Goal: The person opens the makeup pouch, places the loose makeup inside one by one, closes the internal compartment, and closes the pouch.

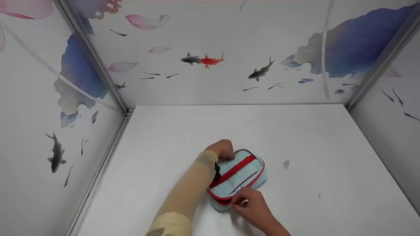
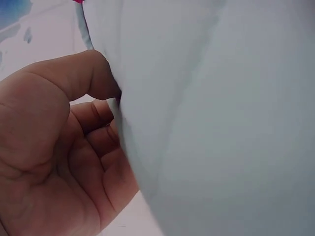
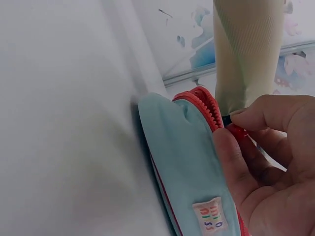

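A light blue pencil case (image 1: 234, 178) with red trim and a red zipper lies on the white table, its zipper parted at the near left end. At its far left edge, my left hand (image 1: 223, 149) pinches the fabric; the left wrist view shows the thumb (image 2: 93, 73) against the pale side of the case. My right hand (image 1: 252, 207) is at the near edge, pinching the zipper's pull between thumb and fingers. The right wrist view shows red zipper teeth (image 3: 209, 110) apart beside the fingers and a small label (image 3: 210, 216) on the side. The case's contents are hidden.
The white table (image 1: 157, 137) carries a grey smudge (image 1: 286, 164) right of the case. White panels (image 1: 203, 88) printed with fish and petals stand behind and on both sides, joined by metal rails (image 1: 98, 62). My left sleeve (image 1: 183, 193) crosses the table's near part.
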`<state>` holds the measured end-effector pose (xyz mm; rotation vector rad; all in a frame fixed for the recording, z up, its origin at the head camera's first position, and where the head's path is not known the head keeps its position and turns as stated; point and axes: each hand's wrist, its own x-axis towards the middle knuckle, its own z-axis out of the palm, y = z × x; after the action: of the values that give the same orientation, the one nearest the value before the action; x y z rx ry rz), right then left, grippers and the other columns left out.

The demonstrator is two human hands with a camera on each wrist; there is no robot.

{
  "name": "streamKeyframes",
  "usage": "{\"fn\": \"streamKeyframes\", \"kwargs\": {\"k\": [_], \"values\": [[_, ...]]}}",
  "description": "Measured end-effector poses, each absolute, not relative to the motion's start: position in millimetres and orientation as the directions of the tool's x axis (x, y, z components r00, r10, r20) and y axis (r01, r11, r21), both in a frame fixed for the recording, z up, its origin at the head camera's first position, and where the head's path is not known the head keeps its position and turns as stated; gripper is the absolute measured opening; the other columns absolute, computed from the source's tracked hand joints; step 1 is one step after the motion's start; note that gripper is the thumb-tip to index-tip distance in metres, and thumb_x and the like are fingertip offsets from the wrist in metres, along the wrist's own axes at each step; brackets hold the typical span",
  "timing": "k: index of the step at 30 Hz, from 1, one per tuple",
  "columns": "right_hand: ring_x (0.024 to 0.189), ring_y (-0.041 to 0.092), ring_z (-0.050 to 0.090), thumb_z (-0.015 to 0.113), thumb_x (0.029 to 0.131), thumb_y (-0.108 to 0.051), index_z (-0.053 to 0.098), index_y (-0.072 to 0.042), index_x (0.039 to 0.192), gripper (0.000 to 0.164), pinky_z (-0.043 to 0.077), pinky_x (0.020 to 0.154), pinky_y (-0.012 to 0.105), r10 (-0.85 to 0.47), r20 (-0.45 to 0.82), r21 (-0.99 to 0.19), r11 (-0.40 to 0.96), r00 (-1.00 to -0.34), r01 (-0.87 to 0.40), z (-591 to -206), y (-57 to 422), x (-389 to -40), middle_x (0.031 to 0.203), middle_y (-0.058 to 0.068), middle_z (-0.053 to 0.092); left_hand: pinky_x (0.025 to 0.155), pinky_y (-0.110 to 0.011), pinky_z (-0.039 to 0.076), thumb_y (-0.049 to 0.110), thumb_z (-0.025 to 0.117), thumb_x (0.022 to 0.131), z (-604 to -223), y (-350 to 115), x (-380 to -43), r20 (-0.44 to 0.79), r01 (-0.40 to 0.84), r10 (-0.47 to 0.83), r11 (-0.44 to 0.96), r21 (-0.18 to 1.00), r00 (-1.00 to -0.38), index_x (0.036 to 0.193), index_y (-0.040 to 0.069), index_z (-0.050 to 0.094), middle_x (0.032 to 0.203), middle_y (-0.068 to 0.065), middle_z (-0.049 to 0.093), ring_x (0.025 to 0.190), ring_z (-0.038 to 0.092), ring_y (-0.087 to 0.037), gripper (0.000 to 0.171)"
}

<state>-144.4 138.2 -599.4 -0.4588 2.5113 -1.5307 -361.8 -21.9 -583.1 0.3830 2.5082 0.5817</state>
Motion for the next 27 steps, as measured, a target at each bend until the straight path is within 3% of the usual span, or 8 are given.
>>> {"fn": "streamKeyframes", "kwargs": {"k": [4, 7, 10, 14, 18, 22, 27], "values": [[0.086, 0.003, 0.066, 0.079, 0.094, -0.015, 0.078, -0.022, 0.096, 0.008, 0.058, 0.075, 0.022, -0.453, -0.025, -0.871, 0.447, -0.891, -0.203, -594, 147, -150, 0.095, -0.008, 0.074, 0.057, -0.033, 0.038, 0.010, 0.070, 0.094, -580, -24, -357, -0.447, 0.218, 0.420, 0.873, 0.436, -0.790, 0.064, 0.017, 0.052, 0.060, 0.005, 0.040, 0.061, 0.042, -0.016, 0.035], [0.087, 0.004, 0.067, 0.078, 0.095, -0.018, 0.079, -0.019, 0.099, 0.004, 0.058, 0.077, 0.023, -0.464, -0.026, -0.866, 0.454, -0.885, -0.212, -584, 161, -160, 0.097, -0.007, 0.076, 0.057, -0.032, 0.036, 0.006, 0.067, 0.094, -575, -20, -351, -0.433, 0.294, 0.476, 0.857, 0.423, -0.766, 0.065, 0.016, 0.049, 0.059, 0.005, 0.037, 0.061, 0.039, -0.016, 0.036], [0.087, 0.010, 0.067, 0.077, 0.096, -0.014, 0.080, -0.012, 0.102, 0.007, 0.058, 0.077, 0.024, -0.391, -0.024, -0.862, 0.474, -0.920, -0.179, -565, 181, -180, 0.098, -0.002, 0.076, 0.060, -0.032, 0.039, 0.007, 0.066, 0.096, -566, -15, -342, -0.421, 0.330, 0.511, 0.840, 0.431, -0.749, 0.074, 0.014, 0.060, 0.066, 0.005, 0.045, 0.066, 0.044, -0.016, 0.024], [0.087, 0.018, 0.066, 0.074, 0.097, -0.009, 0.079, -0.008, 0.103, 0.008, 0.059, 0.077, 0.031, -0.242, -0.039, -0.808, 0.578, -0.970, -0.112, -538, 204, -216, 0.096, 0.004, 0.075, 0.067, -0.033, 0.046, 0.012, 0.070, 0.097, -557, -9, -330, -0.434, 0.353, 0.535, 0.829, 0.433, -0.725, 0.098, 0.017, 0.074, 0.083, 0.006, 0.059, 0.076, 0.054, -0.015, 0.007], [0.092, 0.025, 0.069, 0.073, 0.096, -0.009, 0.076, -0.005, 0.109, 0.013, 0.060, 0.081, 0.043, -0.191, -0.058, -0.684, 0.723, -0.980, -0.100, -529, 215, -256, 0.098, 0.009, 0.074, 0.066, -0.033, 0.046, 0.013, 0.071, 0.097, -551, -4, -323, -0.435, 0.400, 0.571, 0.811, 0.426, -0.696, 0.093, 0.016, 0.070, 0.078, 0.005, 0.056, 0.072, 0.052, -0.014, 0.005], [0.098, 0.027, 0.068, 0.075, 0.095, -0.011, 0.075, -0.001, 0.114, 0.022, 0.060, 0.087, 0.048, -0.293, -0.148, -0.605, 0.782, -0.945, -0.148, -538, 214, -291, 0.105, 0.012, 0.074, 0.065, -0.034, 0.047, 0.021, 0.074, 0.096, -547, -10, -315, -0.418, 0.366, 0.535, 0.831, 0.420, -0.734, 0.084, 0.018, 0.064, 0.074, 0.004, 0.056, 0.069, 0.053, -0.015, 0.016], [0.101, 0.024, 0.070, 0.078, 0.095, -0.013, 0.080, -0.006, 0.113, 0.019, 0.061, 0.092, 0.047, -0.453, -0.256, -0.591, 0.772, -0.854, -0.232, -547, 207, -319, 0.108, 0.007, 0.078, 0.070, -0.037, 0.055, 0.027, 0.078, 0.094, -539, -25, -299, -0.354, 0.310, 0.470, 0.852, 0.423, -0.809, 0.091, 0.017, 0.071, 0.085, 0.002, 0.068, 0.076, 0.062, -0.018, 0.013]]}}
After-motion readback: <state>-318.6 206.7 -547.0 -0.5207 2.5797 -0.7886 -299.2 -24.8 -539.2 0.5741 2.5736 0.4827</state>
